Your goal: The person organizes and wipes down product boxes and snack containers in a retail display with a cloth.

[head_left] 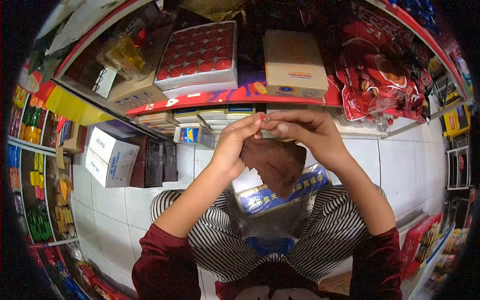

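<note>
Cloth, brown, hanging beneath left fingers, right fingers near

1. Printed on side of white carton: "MASK" and, apparently, "CUONG THINH".
2. Written on blue box: white Chinese characters, among them "天" and "品", others partly covered.

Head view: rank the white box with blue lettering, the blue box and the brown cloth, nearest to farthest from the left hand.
1. Brown cloth: hanging at the left hand.
2. Blue box: lower down, partly hidden by the cloth.
3. White box: well off to the left.
</note>
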`<state>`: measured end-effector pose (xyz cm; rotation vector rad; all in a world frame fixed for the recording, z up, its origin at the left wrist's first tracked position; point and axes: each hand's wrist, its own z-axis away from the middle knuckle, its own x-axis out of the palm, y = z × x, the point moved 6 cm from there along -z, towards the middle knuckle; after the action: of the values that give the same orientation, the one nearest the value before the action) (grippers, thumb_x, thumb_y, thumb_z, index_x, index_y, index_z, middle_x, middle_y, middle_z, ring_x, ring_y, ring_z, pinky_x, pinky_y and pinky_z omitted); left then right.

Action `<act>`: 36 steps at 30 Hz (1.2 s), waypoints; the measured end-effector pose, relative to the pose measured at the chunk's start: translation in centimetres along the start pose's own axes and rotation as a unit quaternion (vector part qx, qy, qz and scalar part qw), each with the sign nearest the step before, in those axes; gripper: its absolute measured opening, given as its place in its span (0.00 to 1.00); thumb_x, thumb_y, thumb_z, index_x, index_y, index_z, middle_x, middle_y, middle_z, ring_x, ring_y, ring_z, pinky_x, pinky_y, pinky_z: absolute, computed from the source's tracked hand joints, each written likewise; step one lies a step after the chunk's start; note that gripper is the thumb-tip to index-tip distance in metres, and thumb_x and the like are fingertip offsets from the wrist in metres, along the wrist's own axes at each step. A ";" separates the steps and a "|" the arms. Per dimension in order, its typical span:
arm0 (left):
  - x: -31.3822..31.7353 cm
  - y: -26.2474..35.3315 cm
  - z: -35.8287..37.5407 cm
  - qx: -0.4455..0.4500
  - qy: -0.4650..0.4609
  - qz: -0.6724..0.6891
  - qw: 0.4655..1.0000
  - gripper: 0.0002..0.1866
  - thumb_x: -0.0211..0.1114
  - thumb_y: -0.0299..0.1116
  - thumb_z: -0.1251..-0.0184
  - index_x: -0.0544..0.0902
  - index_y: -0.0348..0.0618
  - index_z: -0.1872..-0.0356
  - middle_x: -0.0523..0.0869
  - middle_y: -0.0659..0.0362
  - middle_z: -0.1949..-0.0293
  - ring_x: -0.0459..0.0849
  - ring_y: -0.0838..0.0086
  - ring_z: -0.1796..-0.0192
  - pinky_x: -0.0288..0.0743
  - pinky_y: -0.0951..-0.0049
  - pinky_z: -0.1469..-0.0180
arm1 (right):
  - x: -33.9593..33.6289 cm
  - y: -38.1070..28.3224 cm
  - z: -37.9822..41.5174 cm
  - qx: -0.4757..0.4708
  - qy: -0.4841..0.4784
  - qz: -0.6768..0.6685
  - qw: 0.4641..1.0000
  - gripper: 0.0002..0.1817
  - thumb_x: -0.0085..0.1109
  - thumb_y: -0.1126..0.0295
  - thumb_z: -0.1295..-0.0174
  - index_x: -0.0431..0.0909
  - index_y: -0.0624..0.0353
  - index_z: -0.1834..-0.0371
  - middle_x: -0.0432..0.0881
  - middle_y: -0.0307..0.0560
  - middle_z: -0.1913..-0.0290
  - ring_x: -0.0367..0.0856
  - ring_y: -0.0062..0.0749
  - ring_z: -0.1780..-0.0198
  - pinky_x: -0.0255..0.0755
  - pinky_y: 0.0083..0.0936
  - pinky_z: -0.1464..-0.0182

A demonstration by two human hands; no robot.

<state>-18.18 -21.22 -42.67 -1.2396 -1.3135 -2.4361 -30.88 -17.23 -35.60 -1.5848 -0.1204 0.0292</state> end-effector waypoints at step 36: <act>-5.2 0.3 -1.8 0.116 0.096 -0.603 0.784 0.06 0.61 0.27 0.47 0.82 0.34 0.72 0.84 0.57 0.75 0.76 0.81 0.77 0.69 0.80 0.73 | -16.8 17.7 0.0 0.162 0.172 0.511 0.826 0.15 0.58 0.60 0.51 0.79 0.62 0.80 0.78 0.57 0.77 0.78 0.50 0.71 0.70 0.38 0.66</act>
<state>-15.72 -24.12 -46.64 0.1007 -2.7748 -2.6812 -46.53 -19.10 -54.28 -1.1245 0.9850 0.5687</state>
